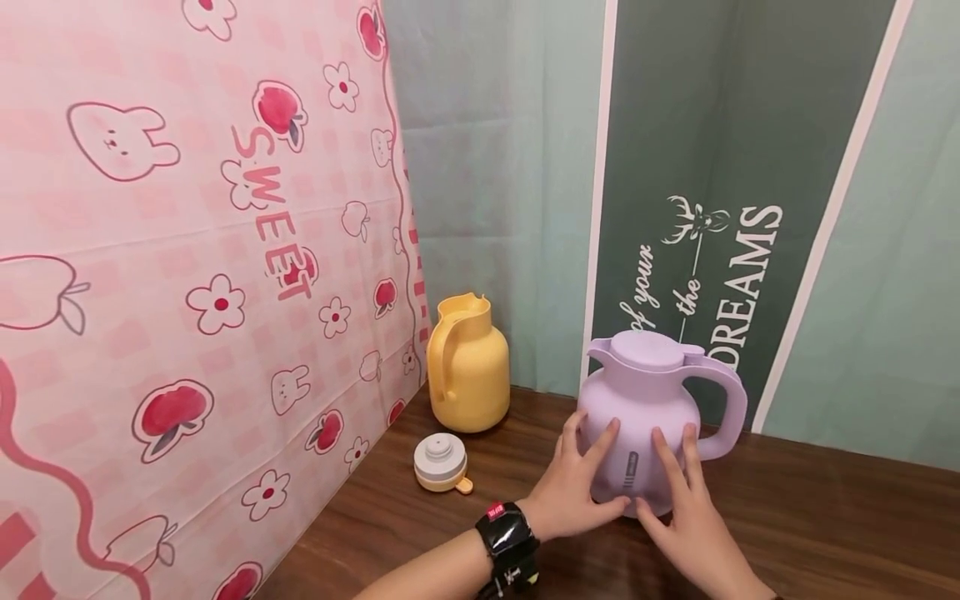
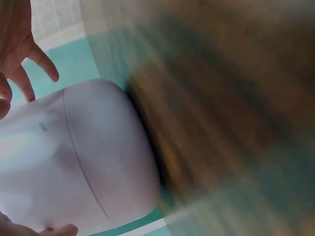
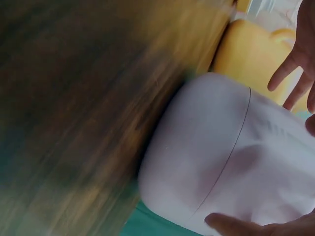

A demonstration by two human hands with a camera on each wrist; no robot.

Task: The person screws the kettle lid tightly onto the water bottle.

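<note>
A lilac vacuum jug (image 1: 637,425) stands upright on the wooden table, lid on, spout to the left and handle to the right. My left hand (image 1: 573,492) rests on its left front, fingers spread. The right hand (image 1: 693,521) lies against the right front, its fingers likewise extended. Both thumbs point inward near the base, either side of the small grey label. In the left wrist view the jug's smooth side (image 2: 113,152) fills the left half. The right wrist view shows the jug body (image 3: 211,147) with spread fingers around it.
A yellow jug (image 1: 472,375) without its lid stands at the back left. In front of it lies a grey-and-yellow stopper (image 1: 440,462) with a small tab. A pink printed cloth (image 1: 225,350) hangs along the left, and a green curtain (image 1: 495,208) behind.
</note>
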